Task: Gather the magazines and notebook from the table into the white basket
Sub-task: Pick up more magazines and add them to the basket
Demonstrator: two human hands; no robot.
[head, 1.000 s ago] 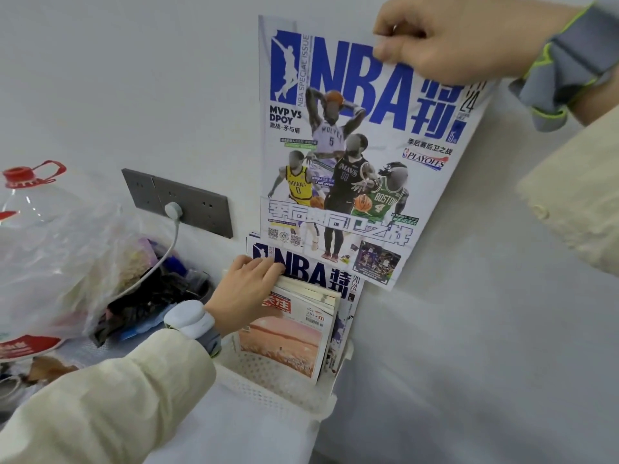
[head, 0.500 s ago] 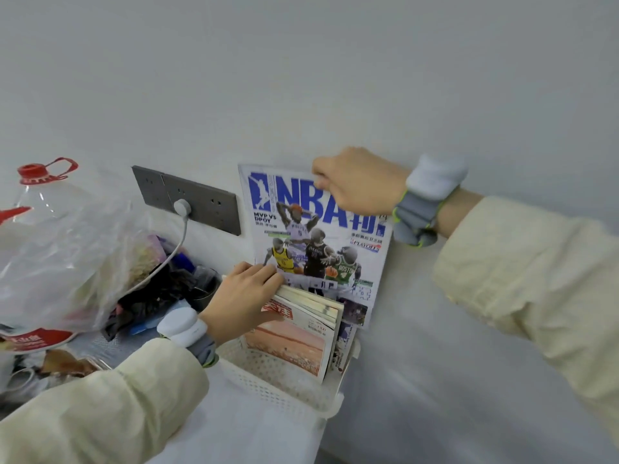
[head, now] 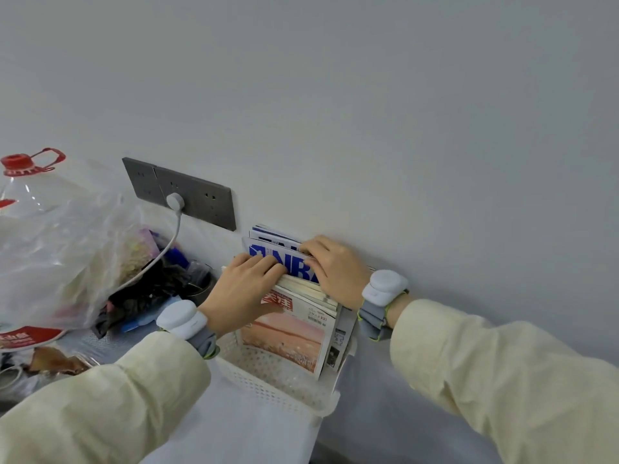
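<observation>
Where the blue magazine [head: 261, 253] is sitting now: down in the white basket [head: 268, 380], standing upright between the front bundle [head: 288, 336] and a rear magazine [head: 271, 234] leaning at the wall. A second ago it was hanging high against the wall from the right hand [head: 335, 272].
Right hand: having come down with the magazine, it is lying over its top edge. The fingers are bending round that edge, the grip closing on it, and the thumb is hiding underneath.
Left hand [head: 241, 293]: still keeping its earlier place. The fingers are curling over the top of the front bundle and the thumb is pressing on its orange cover, the grip pinching the bundle.
Hidden: the two hands are covering most of the blue title, and the basket wall is covering the lower ends of all the covers. Which item is the notebook is not showing.
Basket: standing on the worktop [head: 234, 430] against the wall, just right of the socket panel [head: 201, 199].
Arms: both cream sleeves are reaching in from the lower corners, each wrist wearing a white-and-grey band.
Cut off: the plastic bag [head: 67, 256] and the red-capped bottle [head: 20, 169] are running past the left edge.
</observation>
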